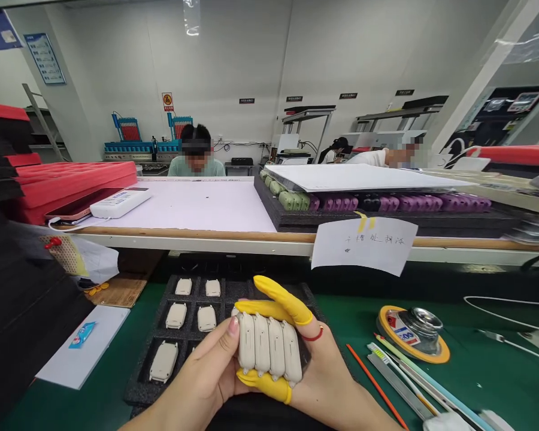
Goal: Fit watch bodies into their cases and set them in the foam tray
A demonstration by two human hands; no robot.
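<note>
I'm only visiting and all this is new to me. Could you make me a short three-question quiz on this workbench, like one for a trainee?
1. Multiple choice: what colour are the finger covers on the right hand?
A) red
B) yellow
C) blue

2. True or false: the left hand is well away from the row of pale cases.

3. Count: how many cases stand side by side in that row?

Key:
1. B, yellow.
2. False; it touches the row too.
3. Four.
</note>
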